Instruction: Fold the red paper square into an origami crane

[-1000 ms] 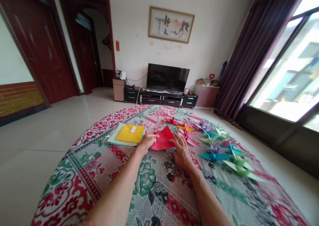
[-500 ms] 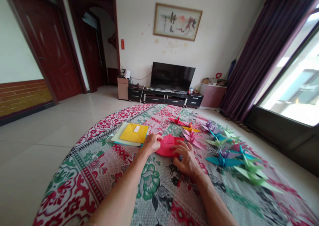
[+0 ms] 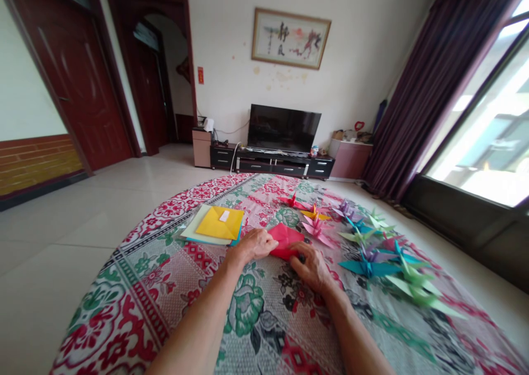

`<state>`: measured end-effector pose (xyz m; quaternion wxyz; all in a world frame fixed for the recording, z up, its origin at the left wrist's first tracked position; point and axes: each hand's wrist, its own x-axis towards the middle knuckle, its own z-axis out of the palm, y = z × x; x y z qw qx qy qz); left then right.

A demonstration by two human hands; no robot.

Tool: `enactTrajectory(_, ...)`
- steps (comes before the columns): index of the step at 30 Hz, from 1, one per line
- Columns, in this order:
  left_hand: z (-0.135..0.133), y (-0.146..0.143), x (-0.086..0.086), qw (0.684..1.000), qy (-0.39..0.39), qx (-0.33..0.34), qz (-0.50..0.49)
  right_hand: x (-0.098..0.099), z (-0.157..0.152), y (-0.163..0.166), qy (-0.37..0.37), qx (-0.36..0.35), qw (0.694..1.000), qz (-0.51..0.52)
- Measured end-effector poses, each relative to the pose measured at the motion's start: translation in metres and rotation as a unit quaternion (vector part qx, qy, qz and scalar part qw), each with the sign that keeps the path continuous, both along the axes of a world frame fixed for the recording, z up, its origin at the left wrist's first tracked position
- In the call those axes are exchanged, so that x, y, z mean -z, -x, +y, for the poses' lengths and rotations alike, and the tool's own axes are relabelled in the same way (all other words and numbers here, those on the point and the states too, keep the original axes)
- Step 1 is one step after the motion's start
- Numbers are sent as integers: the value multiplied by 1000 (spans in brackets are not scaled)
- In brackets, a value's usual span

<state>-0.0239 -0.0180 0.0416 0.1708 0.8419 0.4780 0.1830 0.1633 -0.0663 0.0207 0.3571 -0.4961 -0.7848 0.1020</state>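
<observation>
Pinched left corner of part-folded red origami paper (image 3: 285, 234) between closed fingers of left hand (image 3: 257, 245); curled right hand (image 3: 311, 264) over near right edge, but could not tell whether gripping or pressing. Centred paper between 2 hands above flowered tablecloth (image 3: 244, 306), apparently for even control. Grouped folded paper cranes (image 3: 367, 267) at right, presumably out of the way; stacked coloured sheets (image 3: 191, 234) within left-hand reach. Could not read white label (image 3: 224, 216) on yellow sheet (image 3: 215, 230). Hung framed calligraphy (image 3: 291, 37) above television (image 3: 284, 128); read apparently 静, but no smaller characters.
</observation>
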Motion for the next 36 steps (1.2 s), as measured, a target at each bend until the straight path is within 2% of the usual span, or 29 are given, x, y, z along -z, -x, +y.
enactTrajectory(5, 3, 6, 6, 1000, -12, 4, 1, 6, 7, -1, -15, 75, 997, -6)
enactTrajectory(11, 1, -6, 10, 994, -60, -67, 60, 15, 17, 4, -9, 145, 989, 25)
enactTrajectory(16, -1, -11, 15, 990, -67, -106, 58, 18, 22, 9, -2, 195, 981, 8)
enactTrajectory(23, -4, -12, 15, 992, -65, -100, 41, 16, 23, 12, 7, 210, 978, -14)
enactTrajectory(30, -7, -11, 11, 995, -79, -40, 55, 15, 22, 13, 18, 224, 974, -18)
enactTrajectory(36, -9, -12, 11, 995, -75, -40, 60, 17, 23, 13, 19, 220, 975, -33)
